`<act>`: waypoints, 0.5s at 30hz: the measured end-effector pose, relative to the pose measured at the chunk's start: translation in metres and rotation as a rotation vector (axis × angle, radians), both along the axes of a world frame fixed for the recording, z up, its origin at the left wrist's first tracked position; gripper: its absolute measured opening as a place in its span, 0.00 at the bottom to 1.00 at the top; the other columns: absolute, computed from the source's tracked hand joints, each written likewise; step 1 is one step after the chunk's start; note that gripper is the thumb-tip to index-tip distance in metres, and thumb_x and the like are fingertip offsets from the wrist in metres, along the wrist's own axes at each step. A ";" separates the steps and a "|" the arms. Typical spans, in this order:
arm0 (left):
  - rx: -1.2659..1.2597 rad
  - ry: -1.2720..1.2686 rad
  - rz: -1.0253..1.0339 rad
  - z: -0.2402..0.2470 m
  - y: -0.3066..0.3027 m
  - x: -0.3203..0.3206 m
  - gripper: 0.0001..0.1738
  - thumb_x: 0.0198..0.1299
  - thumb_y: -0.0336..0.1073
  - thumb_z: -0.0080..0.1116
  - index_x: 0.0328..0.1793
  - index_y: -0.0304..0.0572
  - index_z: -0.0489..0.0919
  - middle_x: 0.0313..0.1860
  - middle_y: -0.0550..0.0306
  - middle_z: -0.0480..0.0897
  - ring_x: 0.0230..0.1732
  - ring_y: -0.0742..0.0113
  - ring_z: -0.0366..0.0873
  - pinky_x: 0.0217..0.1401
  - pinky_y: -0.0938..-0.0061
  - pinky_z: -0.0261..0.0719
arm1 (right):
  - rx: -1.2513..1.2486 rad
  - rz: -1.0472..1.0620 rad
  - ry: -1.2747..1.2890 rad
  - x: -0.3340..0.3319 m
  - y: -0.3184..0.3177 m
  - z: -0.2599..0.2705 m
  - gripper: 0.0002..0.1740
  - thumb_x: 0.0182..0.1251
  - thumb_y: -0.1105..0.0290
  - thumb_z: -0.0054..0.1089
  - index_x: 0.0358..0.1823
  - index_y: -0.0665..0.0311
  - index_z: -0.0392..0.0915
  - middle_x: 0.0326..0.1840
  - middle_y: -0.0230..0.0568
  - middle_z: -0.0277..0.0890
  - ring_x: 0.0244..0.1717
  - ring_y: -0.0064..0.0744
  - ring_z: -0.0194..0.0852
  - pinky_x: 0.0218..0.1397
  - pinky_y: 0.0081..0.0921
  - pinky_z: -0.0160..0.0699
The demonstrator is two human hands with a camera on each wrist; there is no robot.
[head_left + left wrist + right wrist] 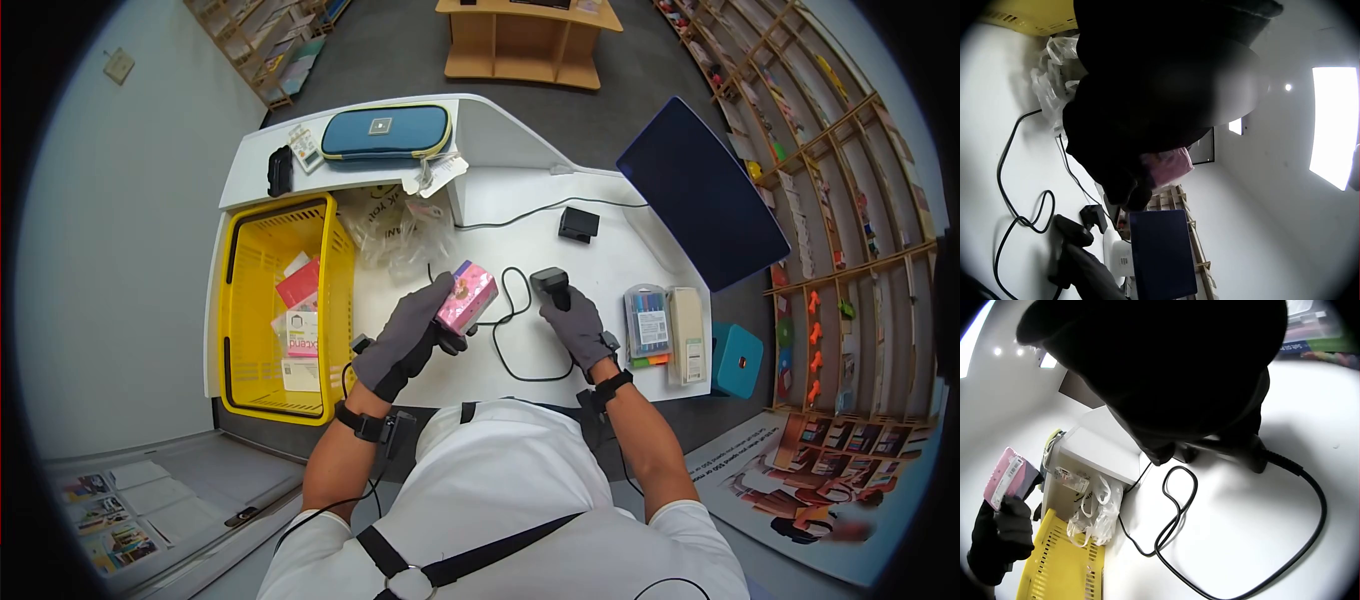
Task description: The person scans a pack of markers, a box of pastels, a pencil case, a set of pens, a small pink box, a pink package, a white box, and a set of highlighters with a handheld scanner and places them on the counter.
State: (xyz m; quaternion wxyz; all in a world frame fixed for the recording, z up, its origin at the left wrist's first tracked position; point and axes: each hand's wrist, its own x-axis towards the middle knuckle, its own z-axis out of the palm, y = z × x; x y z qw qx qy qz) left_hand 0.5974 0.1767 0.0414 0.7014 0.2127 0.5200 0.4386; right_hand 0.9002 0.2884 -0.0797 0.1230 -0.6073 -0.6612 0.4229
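In the head view my gloved left hand (408, 335) grips a pink patterned package (469, 298) with a purple end, held over the white desk. The right wrist view shows a white barcode label (1009, 481) on one side of that package. My gloved right hand (577, 332) holds a black handheld barcode scanner (549, 282) by its handle, its head pointing away from me. A black cord (1319, 519) runs from the scanner's handle and loops on the desk between my hands. In the left wrist view my dark glove covers much of the package (1172, 167).
A yellow basket (342, 290) with several packaged items stands left. Plastic bags (395, 235) lie behind the left hand; a blue pencil case (385, 132) sits on the raised ledge. At right are a monitor (705, 195), a marker set (648, 318) and a long pale box (687, 335).
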 end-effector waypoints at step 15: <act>0.429 0.838 -0.245 0.029 0.019 0.058 0.47 0.67 0.47 0.76 0.89 0.37 0.70 0.59 0.45 0.90 0.51 0.60 0.90 0.59 0.69 0.87 | -0.096 -0.251 0.741 -0.015 -0.044 0.100 0.44 0.83 0.56 0.63 0.92 0.63 0.56 0.81 0.54 0.74 0.78 0.43 0.76 0.82 0.41 0.75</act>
